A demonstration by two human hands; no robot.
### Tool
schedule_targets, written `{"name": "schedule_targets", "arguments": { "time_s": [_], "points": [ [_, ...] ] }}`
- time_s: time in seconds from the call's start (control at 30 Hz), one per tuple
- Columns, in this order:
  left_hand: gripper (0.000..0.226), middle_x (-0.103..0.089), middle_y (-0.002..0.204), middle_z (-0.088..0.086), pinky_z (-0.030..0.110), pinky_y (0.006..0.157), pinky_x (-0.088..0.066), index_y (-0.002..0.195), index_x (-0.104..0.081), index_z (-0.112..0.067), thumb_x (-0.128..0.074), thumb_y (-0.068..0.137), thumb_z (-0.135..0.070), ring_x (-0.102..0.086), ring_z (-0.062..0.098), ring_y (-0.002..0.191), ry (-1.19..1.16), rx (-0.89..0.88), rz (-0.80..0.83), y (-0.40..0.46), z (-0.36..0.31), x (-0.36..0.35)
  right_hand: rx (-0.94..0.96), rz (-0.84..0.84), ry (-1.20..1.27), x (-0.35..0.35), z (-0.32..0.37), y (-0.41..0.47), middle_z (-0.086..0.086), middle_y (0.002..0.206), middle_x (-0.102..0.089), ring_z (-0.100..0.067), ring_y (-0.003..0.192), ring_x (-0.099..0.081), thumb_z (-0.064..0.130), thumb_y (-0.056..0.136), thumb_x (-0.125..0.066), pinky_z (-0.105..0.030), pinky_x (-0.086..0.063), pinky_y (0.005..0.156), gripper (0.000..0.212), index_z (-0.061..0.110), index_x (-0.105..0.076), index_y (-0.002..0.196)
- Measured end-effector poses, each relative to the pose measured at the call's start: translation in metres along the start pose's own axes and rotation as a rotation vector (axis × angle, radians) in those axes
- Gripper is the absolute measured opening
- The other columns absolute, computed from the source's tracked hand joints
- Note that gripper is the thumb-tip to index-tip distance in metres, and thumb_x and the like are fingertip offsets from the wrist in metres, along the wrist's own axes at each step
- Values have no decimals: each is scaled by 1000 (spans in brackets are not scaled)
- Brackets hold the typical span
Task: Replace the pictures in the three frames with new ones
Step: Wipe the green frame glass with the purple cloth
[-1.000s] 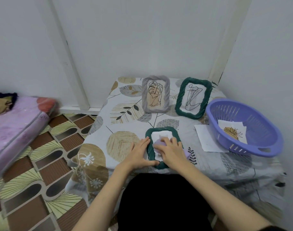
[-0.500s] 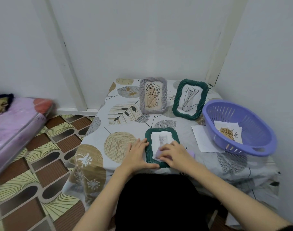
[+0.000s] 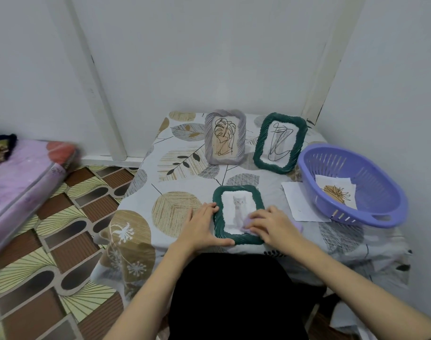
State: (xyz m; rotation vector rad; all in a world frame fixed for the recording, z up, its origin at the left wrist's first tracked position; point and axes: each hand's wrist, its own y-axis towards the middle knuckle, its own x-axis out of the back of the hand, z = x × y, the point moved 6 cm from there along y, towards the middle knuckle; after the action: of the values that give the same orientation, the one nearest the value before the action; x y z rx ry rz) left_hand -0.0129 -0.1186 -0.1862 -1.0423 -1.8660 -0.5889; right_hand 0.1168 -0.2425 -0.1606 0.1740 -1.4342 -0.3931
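I see the cat frame [image 3: 237,214] lying flat between my two hands at the table's [image 3: 175,182] near edge. My left hand [image 3: 201,228] lies flat against its left rim, fingers straight, thumb along the bottom edge. My right hand [image 3: 270,225] presses a lilac cloth [image 3: 298,225] on the frame's lower right corner, fingers loosely bent over it. Beyond my hands stand the grey frame [image 3: 225,137] and second green frame [image 3: 280,143]. Right of my right hand sit a loose sheet [image 3: 299,202] and the basket [image 3: 351,187], holding a picture [image 3: 337,193].
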Motion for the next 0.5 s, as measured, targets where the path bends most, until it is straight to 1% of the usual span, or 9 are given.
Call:
{"name": "schedule_targets", "arguments": {
  "time_s": [0.07,0.1,0.17,0.23,0.27,0.3,0.37,0.43,0.5],
  "points": [
    [109,-24,150,-9,48,118,-1,138,-29,-16,-64,53,-75,-21,8,140,13,-3,1,1,-1,0,-95,-14,-19,1,-16,5,8,86,-71,-27,63,-55,40,76,-50,-36,-47,50,26,28,-73,74],
    [110,-24,149,-9,49,118,-1,138,-30,-16,-64,52,-76,-21,9,140,20,1,-4,1,-1,0,-146,-19,-5,-3,-19,10,5,87,-71,-30,66,-54,37,76,-53,-38,-48,53,24,26,-74,74],
    [113,-24,149,-9,49,118,-1,137,-30,-16,-57,48,-80,-21,9,140,21,9,-19,1,-1,0,-187,-8,65,-11,-10,19,1,90,-71,-33,73,-51,37,79,-48,-42,-49,61,31,21,-75,78],
    [119,-24,149,-10,48,117,0,137,-30,-17,-48,41,-85,-21,9,140,13,12,-29,-1,-1,0,-140,35,134,-17,6,17,2,95,-70,-31,78,-49,45,81,-37,-42,-47,69,47,18,-74,83],
    [120,-25,149,-10,48,117,0,137,-30,-17,-46,39,-85,-21,9,141,8,14,-30,-2,0,0,-94,72,155,-17,12,10,3,96,-70,-29,78,-48,49,82,-35,-37,-45,74,51,18,-74,85],
    [119,-25,149,-10,49,117,0,137,-30,-17,-49,40,-85,-20,10,141,7,15,-28,-2,1,-1,-31,71,159,-14,15,1,5,96,-69,-27,76,-48,53,86,-34,-31,-41,76,53,18,-74,87],
    [112,-25,149,-10,50,117,-1,137,-30,-17,-59,48,-80,-20,11,141,20,15,-19,-2,1,-1,74,34,141,-3,10,-12,7,94,-70,-22,70,-50,53,92,-31,-21,-35,74,53,21,-73,89],
    [107,-24,149,-9,50,117,-1,137,-29,-16,-65,55,-74,-19,11,142,30,15,-15,-1,-1,-1,79,3,126,5,-6,-13,7,93,-70,-22,67,-53,53,93,-31,-21,-34,72,52,22,-73,90],
    [108,-24,150,-8,50,117,-1,138,-29,-15,-65,55,-75,-18,11,142,41,13,-16,0,-2,-1,47,-42,96,3,-9,-7,5,87,-70,-24,64,-52,49,91,-37,-21,-32,69,47,22,-74,83]
  ]
}}
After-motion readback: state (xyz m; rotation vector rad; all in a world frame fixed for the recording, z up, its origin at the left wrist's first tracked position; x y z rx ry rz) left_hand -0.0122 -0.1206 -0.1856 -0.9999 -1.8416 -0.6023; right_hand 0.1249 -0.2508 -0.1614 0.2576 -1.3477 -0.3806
